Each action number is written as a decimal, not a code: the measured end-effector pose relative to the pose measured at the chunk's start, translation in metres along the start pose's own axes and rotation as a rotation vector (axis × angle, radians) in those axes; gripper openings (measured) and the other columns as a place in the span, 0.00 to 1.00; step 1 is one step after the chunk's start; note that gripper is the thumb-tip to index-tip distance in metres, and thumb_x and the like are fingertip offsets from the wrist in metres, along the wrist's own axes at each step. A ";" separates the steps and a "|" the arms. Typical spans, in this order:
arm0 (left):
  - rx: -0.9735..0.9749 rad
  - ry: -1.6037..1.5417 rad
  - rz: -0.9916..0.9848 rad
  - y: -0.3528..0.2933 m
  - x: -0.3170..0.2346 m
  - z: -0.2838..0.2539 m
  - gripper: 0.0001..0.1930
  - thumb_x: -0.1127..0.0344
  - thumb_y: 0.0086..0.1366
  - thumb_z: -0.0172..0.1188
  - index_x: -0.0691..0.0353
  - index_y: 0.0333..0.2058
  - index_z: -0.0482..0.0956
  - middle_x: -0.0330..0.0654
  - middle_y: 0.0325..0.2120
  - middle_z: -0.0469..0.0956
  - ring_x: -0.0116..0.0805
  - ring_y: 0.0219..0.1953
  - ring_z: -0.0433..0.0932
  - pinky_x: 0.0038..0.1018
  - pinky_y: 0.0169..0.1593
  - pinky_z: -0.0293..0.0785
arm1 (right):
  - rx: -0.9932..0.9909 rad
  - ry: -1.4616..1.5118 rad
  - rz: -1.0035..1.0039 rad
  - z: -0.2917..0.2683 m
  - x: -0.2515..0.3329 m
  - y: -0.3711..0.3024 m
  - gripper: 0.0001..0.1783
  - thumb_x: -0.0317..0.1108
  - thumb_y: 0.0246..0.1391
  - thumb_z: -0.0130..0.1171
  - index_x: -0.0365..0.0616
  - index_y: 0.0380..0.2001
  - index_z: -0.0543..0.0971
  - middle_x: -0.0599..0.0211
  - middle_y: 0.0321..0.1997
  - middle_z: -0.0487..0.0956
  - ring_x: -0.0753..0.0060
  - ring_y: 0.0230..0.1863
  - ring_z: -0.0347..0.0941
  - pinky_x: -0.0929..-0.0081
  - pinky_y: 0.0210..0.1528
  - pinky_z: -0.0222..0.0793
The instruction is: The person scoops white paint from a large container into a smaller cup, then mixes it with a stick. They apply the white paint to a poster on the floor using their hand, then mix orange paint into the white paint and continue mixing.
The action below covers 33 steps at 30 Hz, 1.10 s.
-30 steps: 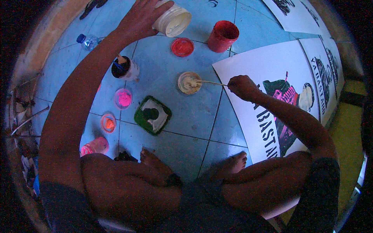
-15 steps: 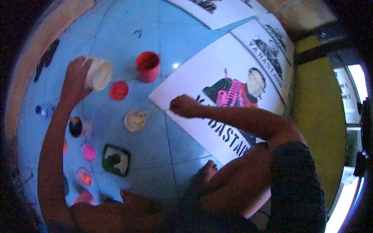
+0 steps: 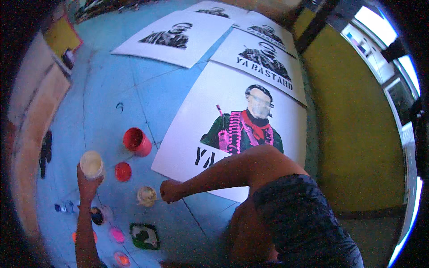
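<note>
The left hand [image 3: 87, 182] grips a pale cylindrical plastic tub [image 3: 102, 168] while the right hand [image 3: 171, 191] curls closed beside a shallow round cream-smeared dish [image 3: 142, 202].

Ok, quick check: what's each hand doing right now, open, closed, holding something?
Left hand: closed around the cream paint tub.
Right hand: closed, beside the cream paint lid; what it grips can't be made out.

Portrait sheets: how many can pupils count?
5: coloured sheet nearest; middle sheet, then rear sheet, behind it; left sheet; farthest sheet at top. Others may be hidden.
</note>
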<state>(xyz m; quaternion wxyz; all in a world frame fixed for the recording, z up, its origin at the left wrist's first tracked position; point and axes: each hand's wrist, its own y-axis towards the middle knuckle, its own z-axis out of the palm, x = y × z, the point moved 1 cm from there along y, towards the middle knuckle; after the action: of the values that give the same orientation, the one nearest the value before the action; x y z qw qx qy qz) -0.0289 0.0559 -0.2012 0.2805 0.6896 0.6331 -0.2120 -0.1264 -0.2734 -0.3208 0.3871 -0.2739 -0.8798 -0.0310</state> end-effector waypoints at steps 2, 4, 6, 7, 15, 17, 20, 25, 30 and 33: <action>0.021 -0.187 -0.052 0.006 0.015 0.013 0.48 0.73 0.42 0.73 0.63 0.62 0.56 0.49 0.56 0.67 0.44 0.58 0.67 0.37 0.62 0.64 | 0.044 -0.048 0.053 -0.004 -0.003 0.004 0.12 0.39 0.41 0.60 0.40 0.21 0.83 0.59 0.23 0.82 0.62 0.24 0.79 0.62 0.32 0.76; 0.052 -0.362 -0.096 0.009 0.025 0.020 0.47 0.73 0.45 0.72 0.63 0.62 0.55 0.48 0.57 0.66 0.43 0.58 0.67 0.36 0.61 0.64 | 0.039 -0.018 0.110 -0.004 -0.007 0.008 0.10 0.38 0.37 0.62 0.42 0.19 0.83 0.59 0.22 0.81 0.59 0.23 0.78 0.61 0.30 0.75; -0.020 -0.381 -0.175 0.006 0.030 0.021 0.44 0.73 0.48 0.71 0.62 0.62 0.55 0.48 0.57 0.66 0.42 0.59 0.67 0.36 0.61 0.64 | 0.031 -0.113 0.027 -0.008 -0.007 0.013 0.08 0.36 0.34 0.62 0.43 0.17 0.82 0.58 0.20 0.81 0.56 0.22 0.77 0.60 0.30 0.75; -0.059 -0.390 -0.218 0.004 0.031 0.021 0.43 0.73 0.49 0.70 0.62 0.62 0.55 0.47 0.57 0.66 0.42 0.59 0.67 0.36 0.62 0.63 | 0.021 -0.142 -0.012 -0.009 -0.005 0.014 0.07 0.36 0.33 0.63 0.43 0.16 0.82 0.58 0.19 0.80 0.55 0.22 0.77 0.59 0.30 0.74; -0.074 -0.468 -0.434 0.002 0.051 0.024 0.43 0.70 0.52 0.71 0.61 0.63 0.55 0.46 0.58 0.66 0.42 0.59 0.67 0.37 0.63 0.62 | 0.105 -0.119 0.178 0.016 -0.023 0.028 0.08 0.34 0.31 0.62 0.40 0.15 0.81 0.51 0.20 0.79 0.52 0.25 0.78 0.56 0.31 0.75; -0.094 -0.482 -0.472 0.001 0.058 0.025 0.43 0.70 0.52 0.71 0.61 0.63 0.56 0.46 0.58 0.67 0.42 0.59 0.67 0.37 0.62 0.62 | 0.123 -0.164 0.166 0.016 -0.024 0.029 0.08 0.34 0.32 0.61 0.39 0.16 0.81 0.50 0.21 0.79 0.52 0.25 0.78 0.56 0.32 0.75; -0.136 -0.492 -0.502 -0.002 0.076 0.023 0.42 0.70 0.52 0.72 0.62 0.62 0.57 0.46 0.56 0.68 0.42 0.58 0.68 0.37 0.61 0.65 | 0.093 -0.208 -0.016 -0.002 -0.020 0.028 0.09 0.35 0.33 0.61 0.39 0.16 0.81 0.50 0.22 0.79 0.51 0.26 0.78 0.56 0.34 0.75; -0.145 -0.545 -0.445 -0.002 0.103 0.028 0.40 0.71 0.50 0.72 0.63 0.60 0.60 0.46 0.54 0.70 0.43 0.55 0.71 0.37 0.58 0.68 | 0.057 -0.265 -0.225 -0.010 -0.024 0.027 0.11 0.38 0.35 0.63 0.41 0.17 0.82 0.52 0.23 0.80 0.51 0.28 0.78 0.55 0.36 0.75; -0.184 -0.495 -0.406 0.011 0.129 0.039 0.40 0.71 0.49 0.73 0.64 0.59 0.61 0.47 0.54 0.70 0.43 0.55 0.71 0.38 0.58 0.68 | 0.052 -0.170 -0.220 -0.003 -0.036 0.027 0.11 0.40 0.36 0.62 0.44 0.17 0.83 0.54 0.23 0.80 0.52 0.27 0.78 0.55 0.36 0.74; -0.209 -0.508 -0.440 0.004 0.131 0.038 0.40 0.70 0.49 0.74 0.65 0.59 0.61 0.48 0.54 0.70 0.43 0.55 0.71 0.38 0.58 0.68 | 0.117 -0.314 -0.189 -0.006 -0.025 0.030 0.11 0.41 0.36 0.63 0.44 0.17 0.83 0.55 0.22 0.80 0.52 0.26 0.78 0.55 0.35 0.74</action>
<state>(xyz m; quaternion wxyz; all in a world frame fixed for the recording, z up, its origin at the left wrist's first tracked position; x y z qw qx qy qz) -0.0088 0.1294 -0.3140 0.4459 0.4295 0.6946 -0.3664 -0.0934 -0.2608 -0.3387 0.2558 -0.1688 -0.9515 0.0270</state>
